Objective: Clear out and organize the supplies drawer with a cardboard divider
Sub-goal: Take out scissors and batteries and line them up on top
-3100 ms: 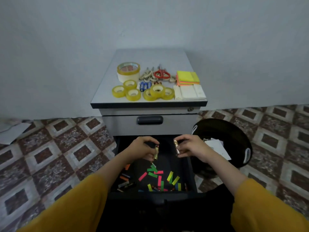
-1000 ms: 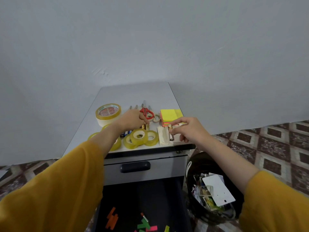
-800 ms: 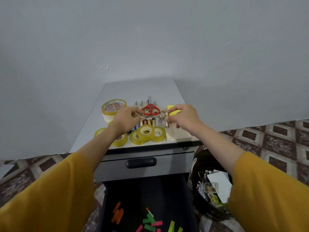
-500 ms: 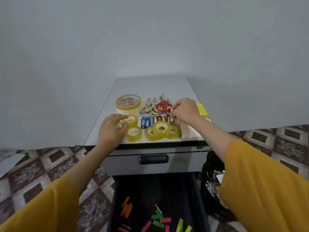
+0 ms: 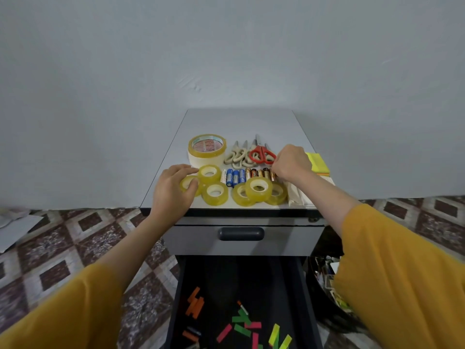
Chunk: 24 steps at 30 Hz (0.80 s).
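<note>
In the centre of the frame, the grey cabinet top [image 5: 239,122] bore a large tape roll [image 5: 206,149], small yellow tape rolls [image 5: 215,194], batteries [image 5: 235,176], scissors [image 5: 262,154], sticky notes [image 5: 318,166] and white paper [image 5: 298,195].

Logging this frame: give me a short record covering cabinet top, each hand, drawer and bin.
Cabinet top: large tape roll, small tape rolls, batteries in a row, scissors, sticky notes.
Left hand: rests, fingers relaxed, on the leftmost small tape roll.
Right hand: fingers curled at the right end of the batteries; any grip is hidden.
Drawer: open, coloured paper strips scattered inside.
Bin: right of the drawer, paper scraps inside.
</note>
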Each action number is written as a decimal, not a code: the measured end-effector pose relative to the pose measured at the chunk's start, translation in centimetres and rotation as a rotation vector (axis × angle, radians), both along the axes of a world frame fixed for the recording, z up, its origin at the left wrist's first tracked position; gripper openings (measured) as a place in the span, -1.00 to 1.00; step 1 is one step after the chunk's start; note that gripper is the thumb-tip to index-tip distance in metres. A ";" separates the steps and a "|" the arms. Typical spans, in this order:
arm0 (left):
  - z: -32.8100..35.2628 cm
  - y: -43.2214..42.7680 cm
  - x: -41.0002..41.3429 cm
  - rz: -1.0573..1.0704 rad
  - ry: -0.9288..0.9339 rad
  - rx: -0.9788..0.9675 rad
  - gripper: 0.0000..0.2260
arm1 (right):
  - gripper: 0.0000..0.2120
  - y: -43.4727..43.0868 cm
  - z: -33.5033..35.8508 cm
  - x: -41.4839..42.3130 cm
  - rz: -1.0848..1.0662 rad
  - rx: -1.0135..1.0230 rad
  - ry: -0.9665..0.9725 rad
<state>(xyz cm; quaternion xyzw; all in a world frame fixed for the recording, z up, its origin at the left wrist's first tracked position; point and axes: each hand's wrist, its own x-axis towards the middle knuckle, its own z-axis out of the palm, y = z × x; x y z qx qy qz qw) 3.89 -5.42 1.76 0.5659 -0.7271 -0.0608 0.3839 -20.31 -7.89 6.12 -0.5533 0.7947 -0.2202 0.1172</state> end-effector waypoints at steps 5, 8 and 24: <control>0.3 0.4 -0.7 -0.006 -0.005 -0.013 -0.80 | -0.79 0.7 0.1 -0.3 0.020 0.001 -0.005; 0.6 0.8 -1.2 -0.020 -0.006 0.000 -0.80 | -0.82 1.1 0.2 -0.6 0.029 -0.021 -0.051; 2.1 8.9 -2.3 -0.111 0.002 0.035 -0.83 | -0.81 11.6 -0.1 -0.1 0.279 -0.174 -0.353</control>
